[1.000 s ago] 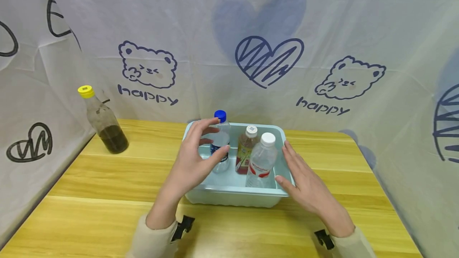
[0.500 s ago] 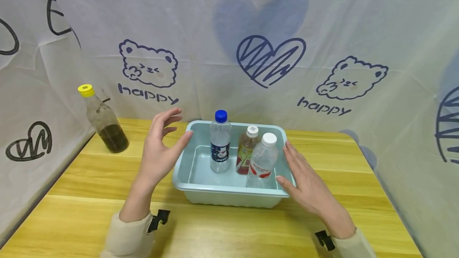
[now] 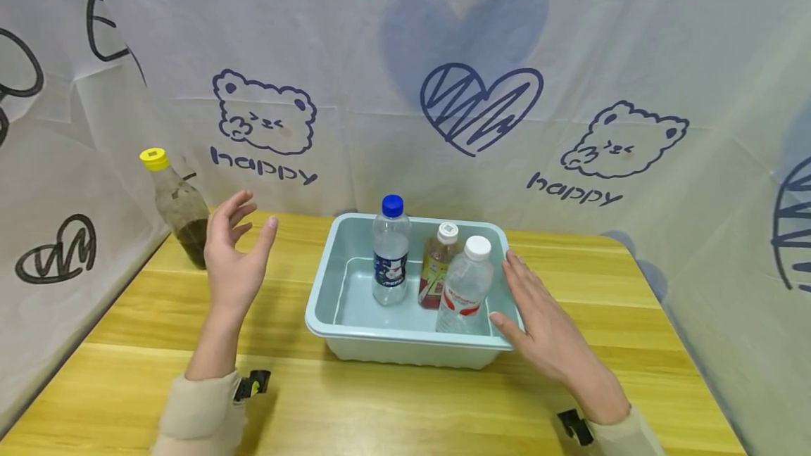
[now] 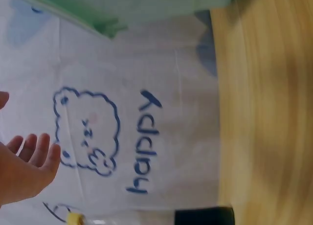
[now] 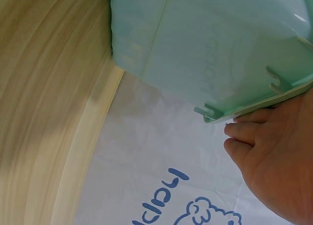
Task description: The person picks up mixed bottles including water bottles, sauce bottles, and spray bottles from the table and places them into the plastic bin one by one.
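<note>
My left hand (image 3: 234,262) is in the air with loosely bent fingers and holds nothing. Just left of it, partly hidden behind it, stands a clear bottle (image 3: 174,195) with a yellow cap and dark liquid. In the left wrist view that bottle (image 4: 137,217) shows along the bottom edge. With straight fingers, my right hand (image 3: 548,333) rests at the right rim of a pale blue-green plastic bin (image 3: 412,352). Inside the bin stand an empty blue-capped bottle (image 3: 390,259), a brown-red drink bottle (image 3: 434,273) with a white cap, and a clear white-capped bottle (image 3: 465,290).
The bin sits on a wooden table (image 3: 355,407). A white cloth (image 3: 367,76) printed with bears and hearts hangs behind the table and at its sides. In the right wrist view, the bin's outer wall (image 5: 195,44) rises beside the right hand.
My left hand has moved left, from around the blue-capped bottle in the bin to beside the yellow-capped bottle. My right hand has stayed at the bin's rim.
</note>
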A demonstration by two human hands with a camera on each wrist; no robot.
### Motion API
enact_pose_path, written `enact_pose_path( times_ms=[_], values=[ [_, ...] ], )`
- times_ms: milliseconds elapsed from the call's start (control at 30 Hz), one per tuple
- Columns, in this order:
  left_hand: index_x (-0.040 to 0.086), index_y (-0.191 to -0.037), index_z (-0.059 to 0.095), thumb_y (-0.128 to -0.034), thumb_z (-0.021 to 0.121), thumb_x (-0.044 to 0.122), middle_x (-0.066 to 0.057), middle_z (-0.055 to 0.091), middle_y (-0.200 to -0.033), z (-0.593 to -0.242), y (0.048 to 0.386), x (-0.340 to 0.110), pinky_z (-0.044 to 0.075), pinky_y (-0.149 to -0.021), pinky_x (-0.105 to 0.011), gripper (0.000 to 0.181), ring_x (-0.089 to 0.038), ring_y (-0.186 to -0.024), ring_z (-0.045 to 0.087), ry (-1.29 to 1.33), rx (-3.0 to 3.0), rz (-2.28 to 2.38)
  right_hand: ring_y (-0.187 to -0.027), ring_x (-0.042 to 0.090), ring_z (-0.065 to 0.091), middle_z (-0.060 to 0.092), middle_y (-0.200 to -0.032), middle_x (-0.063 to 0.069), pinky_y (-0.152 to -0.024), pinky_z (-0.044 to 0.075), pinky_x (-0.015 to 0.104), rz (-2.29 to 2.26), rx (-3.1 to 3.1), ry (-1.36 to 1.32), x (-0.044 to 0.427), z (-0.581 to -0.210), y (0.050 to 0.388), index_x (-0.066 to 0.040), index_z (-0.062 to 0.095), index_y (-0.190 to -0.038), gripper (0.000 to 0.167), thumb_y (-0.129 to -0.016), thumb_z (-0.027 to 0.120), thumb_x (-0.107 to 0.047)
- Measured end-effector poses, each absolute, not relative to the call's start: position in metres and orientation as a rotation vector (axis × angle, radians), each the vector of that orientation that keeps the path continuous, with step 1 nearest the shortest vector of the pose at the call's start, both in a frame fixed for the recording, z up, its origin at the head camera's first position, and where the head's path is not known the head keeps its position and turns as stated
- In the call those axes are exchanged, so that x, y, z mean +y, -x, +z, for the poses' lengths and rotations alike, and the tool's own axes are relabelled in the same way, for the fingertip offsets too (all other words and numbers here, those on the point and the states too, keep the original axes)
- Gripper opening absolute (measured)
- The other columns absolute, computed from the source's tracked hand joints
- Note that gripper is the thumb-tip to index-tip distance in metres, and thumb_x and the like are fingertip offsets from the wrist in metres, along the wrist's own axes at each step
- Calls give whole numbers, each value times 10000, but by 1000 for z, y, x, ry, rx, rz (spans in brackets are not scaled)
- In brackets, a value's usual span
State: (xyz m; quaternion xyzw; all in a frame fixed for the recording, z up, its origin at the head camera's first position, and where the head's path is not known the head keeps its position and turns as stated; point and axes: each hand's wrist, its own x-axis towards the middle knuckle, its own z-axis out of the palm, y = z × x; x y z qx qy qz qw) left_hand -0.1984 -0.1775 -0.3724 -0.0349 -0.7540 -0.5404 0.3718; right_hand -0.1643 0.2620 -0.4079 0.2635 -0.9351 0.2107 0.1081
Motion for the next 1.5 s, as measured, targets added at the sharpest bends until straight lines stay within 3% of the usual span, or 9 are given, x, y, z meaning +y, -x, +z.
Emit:
enact_pose_path(
  times_ms=[267,500,667,967,1100,1500],
  values=[
    [27,-1467,534,-977,709,68,-59,558,-1409,-379,208,-209,462,-1024,-260,522,-178,-1265,555,-134,-1832,-1350,-1581,369,161,121,-1727,176,-1273,194,520,617,-2749,-774,262,-409,164,39,192,-1632,791,-1069,542,-393],
    [67,-1472,531,-978,714,132,-22,548,-1404,-384,223,-238,461,-1027,-270,531,-146,-1267,549,-318,-1772,-1366,-1574,390,176,110,-1731,164,-1269,201,536,619,-2747,-774,262,-409,164,36,188,-1633,792,-1068,546,-387],
    [101,-1473,526,-980,712,183,37,515,-1391,-385,229,-252,447,-1059,-278,533,-128,-1281,524,-373,-1764,-1377,-1578,380,168,96,-1735,145,-1266,205,548,626,-2748,-775,263,-409,165,34,187,-1635,791,-1066,549,-380],
    [132,-1467,530,-978,706,281,83,500,-1383,-389,238,-276,395,-982,-214,541,-74,-1260,503,-465,-1771,-1293,-1577,385,171,75,-1739,122,-1266,202,549,634,-2757,-778,263,-409,165,31,181,-1636,794,-1068,546,-386],
    [155,-1486,504,-982,700,308,88,469,-1422,-389,245,-288,379,-1004,-203,562,-44,-1275,469,-516,-1811,-1306,-1576,387,171,71,-1741,117,-1281,178,511,640,-2764,-771,263,-408,164,24,173,-1640,795,-1070,543,-389],
    [191,-1556,425,-993,654,369,26,372,-1546,-390,260,-309,347,-1119,-236,634,-80,-1358,383,-623,-1972,-1316,-1581,371,165,76,-1740,119,-1263,209,555,637,-2769,-768,263,-409,164,22,175,-1640,802,-1065,550,-393]
  ],
)
